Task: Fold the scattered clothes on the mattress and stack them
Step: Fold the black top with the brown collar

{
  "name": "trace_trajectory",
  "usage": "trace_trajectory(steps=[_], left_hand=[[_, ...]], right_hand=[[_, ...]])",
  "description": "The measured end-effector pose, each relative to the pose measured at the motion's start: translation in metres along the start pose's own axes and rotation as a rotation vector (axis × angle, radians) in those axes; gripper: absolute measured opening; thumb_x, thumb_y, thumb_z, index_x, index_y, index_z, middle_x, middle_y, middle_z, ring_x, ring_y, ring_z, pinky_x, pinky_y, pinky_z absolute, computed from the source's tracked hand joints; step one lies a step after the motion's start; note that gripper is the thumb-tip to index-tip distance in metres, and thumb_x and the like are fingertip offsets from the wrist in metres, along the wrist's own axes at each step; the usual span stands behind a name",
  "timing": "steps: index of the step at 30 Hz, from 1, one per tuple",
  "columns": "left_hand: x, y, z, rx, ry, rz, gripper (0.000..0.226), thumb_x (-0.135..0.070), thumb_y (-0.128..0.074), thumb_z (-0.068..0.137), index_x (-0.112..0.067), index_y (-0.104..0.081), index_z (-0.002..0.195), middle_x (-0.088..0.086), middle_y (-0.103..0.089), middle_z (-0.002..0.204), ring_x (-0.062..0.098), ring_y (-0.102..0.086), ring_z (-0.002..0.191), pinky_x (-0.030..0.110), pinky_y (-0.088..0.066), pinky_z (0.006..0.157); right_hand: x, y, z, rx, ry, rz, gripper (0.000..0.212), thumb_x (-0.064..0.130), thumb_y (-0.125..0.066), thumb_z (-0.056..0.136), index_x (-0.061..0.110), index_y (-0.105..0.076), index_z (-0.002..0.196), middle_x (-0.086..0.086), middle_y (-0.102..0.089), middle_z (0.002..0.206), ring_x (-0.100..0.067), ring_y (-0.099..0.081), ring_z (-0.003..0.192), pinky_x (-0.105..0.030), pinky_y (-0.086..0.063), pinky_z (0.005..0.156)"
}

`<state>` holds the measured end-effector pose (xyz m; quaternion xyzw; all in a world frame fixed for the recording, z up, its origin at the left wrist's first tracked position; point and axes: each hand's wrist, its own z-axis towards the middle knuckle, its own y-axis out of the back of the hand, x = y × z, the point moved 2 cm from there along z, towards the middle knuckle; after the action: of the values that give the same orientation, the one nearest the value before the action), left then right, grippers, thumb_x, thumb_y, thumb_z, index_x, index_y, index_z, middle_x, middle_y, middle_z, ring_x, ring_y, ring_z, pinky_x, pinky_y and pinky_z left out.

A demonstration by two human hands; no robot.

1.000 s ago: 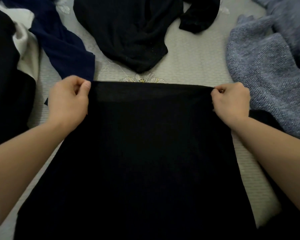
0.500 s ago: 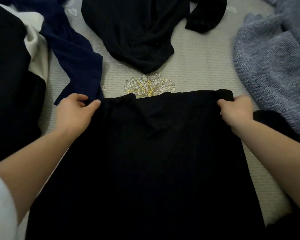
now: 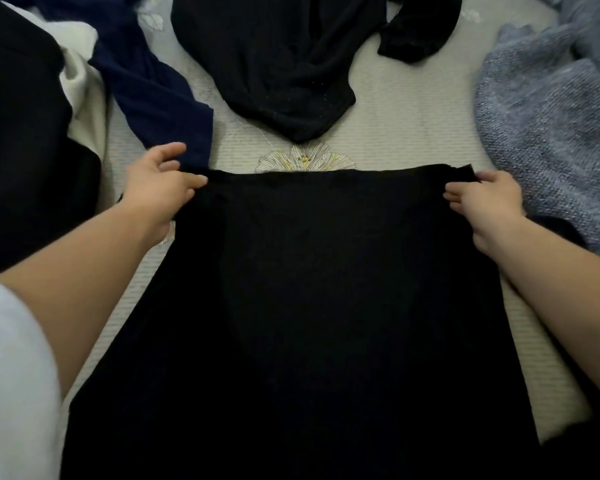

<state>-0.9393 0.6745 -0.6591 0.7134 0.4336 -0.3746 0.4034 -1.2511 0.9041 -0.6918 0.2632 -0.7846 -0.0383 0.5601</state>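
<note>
A large black garment [image 3: 309,306] lies spread flat on the mattress [image 3: 406,133] in front of me, its straight top edge just below a printed flower. My left hand [image 3: 158,190] is at the garment's top left corner with fingers apart; only the thumb tip touches the edge. My right hand [image 3: 484,200] pinches the small flap at the top right corner. Beyond the flower lies a crumpled black top [image 3: 278,64], with a navy garment [image 3: 153,88] to its left and a blue-grey knit sweater [image 3: 548,126] on the right.
A black and cream pile [image 3: 25,140] fills the left side. Another dark piece [image 3: 561,230] peeks out under my right forearm. A strip of bare mattress runs between the spread garment and the crumpled black top.
The black garment was held up taut by both top corners; it now lies on the mattress with its top edge straight. My left hand's fingers have come apart.
</note>
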Motion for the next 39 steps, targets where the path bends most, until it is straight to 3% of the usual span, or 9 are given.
trace_trajectory(steps=[3,6,12,14,17,21,28,34,39], left_hand=[[0.003,0.001,-0.007,0.031,-0.03,-0.005,0.059,0.005,-0.06,0.086,-0.028,-0.05,0.133,0.004,-0.04,0.143,0.014,-0.047,0.125,0.028,-0.047,0.099],[0.019,0.017,-0.028,-0.169,-0.213,0.18,0.04,-0.007,-0.059,0.084,-0.019,-0.058,0.123,0.006,-0.057,0.126,0.009,-0.058,0.098,0.026,-0.048,0.091],[0.102,0.06,-0.092,-0.253,-0.153,0.673,0.042,-0.034,-0.058,0.091,-0.01,-0.051,0.124,0.015,-0.054,0.12,0.031,-0.048,0.115,0.044,-0.037,0.104],[0.113,0.066,-0.109,-0.173,-0.184,0.789,0.033,-0.034,-0.06,0.09,-0.013,-0.053,0.114,0.004,-0.059,0.101,0.026,-0.054,0.098,0.04,-0.043,0.084],[0.111,0.078,-0.119,-0.13,-0.179,0.731,0.016,-0.03,-0.055,0.094,-0.014,-0.055,0.093,-0.006,-0.055,0.073,0.026,-0.059,0.078,0.033,-0.035,0.065],[0.108,0.131,-0.123,-0.48,-0.082,0.553,0.027,-0.025,-0.047,0.098,-0.001,-0.056,0.108,0.022,-0.062,0.102,0.037,-0.057,0.101,0.039,-0.038,0.08],[0.12,0.235,-0.138,-0.908,0.193,0.11,0.051,-0.037,-0.037,0.088,0.0,-0.058,0.116,0.019,-0.061,0.119,0.032,-0.057,0.112,0.041,-0.044,0.098],[0.055,0.238,-0.161,-0.769,-0.198,-0.03,0.024,-0.041,-0.045,0.081,-0.021,-0.053,0.07,-0.005,-0.054,0.07,0.01,-0.05,0.069,0.035,-0.045,0.066],[-0.01,0.182,-0.211,-0.546,-0.517,0.036,0.029,-0.029,-0.054,0.09,-0.025,-0.041,0.064,-0.013,-0.039,0.061,-0.002,-0.036,0.059,0.023,-0.034,0.058]], right_hand=[[0.0,0.0,-0.013,0.043,0.07,-0.065,0.066,0.004,-0.064,0.08,0.016,-0.036,0.138,-0.003,-0.061,0.11,-0.015,-0.06,0.098,-0.028,-0.05,0.087],[0.001,-0.004,-0.05,0.033,0.287,-0.309,0.055,0.006,-0.059,0.081,0.011,-0.04,0.132,-0.009,-0.06,0.117,-0.017,-0.058,0.097,-0.035,-0.046,0.095],[-0.055,-0.054,-0.191,0.523,0.835,-0.783,0.065,0.042,-0.043,0.086,0.015,-0.038,0.144,-0.01,-0.034,0.152,-0.026,-0.027,0.143,-0.035,-0.016,0.118],[-0.072,-0.068,-0.229,0.658,0.898,-0.9,0.066,0.046,-0.039,0.09,0.027,-0.021,0.151,-0.003,-0.009,0.16,-0.021,-0.001,0.148,-0.035,0.002,0.119],[-0.098,-0.076,-0.26,0.71,0.936,-1.02,0.062,0.048,-0.033,0.096,0.034,-0.008,0.151,0.0,0.006,0.16,-0.019,0.013,0.147,-0.039,0.01,0.119],[-0.107,-0.08,-0.268,0.661,0.92,-1.13,0.061,0.049,-0.032,0.094,0.03,-0.022,0.151,-0.005,-0.013,0.16,-0.024,-0.006,0.148,-0.042,-0.003,0.116],[-0.097,-0.079,-0.271,0.708,0.886,-1.285,0.065,0.057,-0.001,0.089,0.034,0.012,0.148,-0.002,0.016,0.159,-0.019,0.022,0.144,-0.039,0.013,0.116],[-0.078,-0.071,-0.292,0.701,0.731,-1.204,0.063,0.042,-0.036,0.099,0.028,-0.006,0.152,0.0,0.01,0.161,-0.018,0.016,0.146,-0.039,0.006,0.118],[-0.075,-0.045,-0.32,0.522,0.545,-0.733,0.043,0.026,-0.054,0.094,0.02,-0.047,0.136,0.005,-0.043,0.14,-0.01,-0.03,0.135,-0.032,-0.029,0.112]])
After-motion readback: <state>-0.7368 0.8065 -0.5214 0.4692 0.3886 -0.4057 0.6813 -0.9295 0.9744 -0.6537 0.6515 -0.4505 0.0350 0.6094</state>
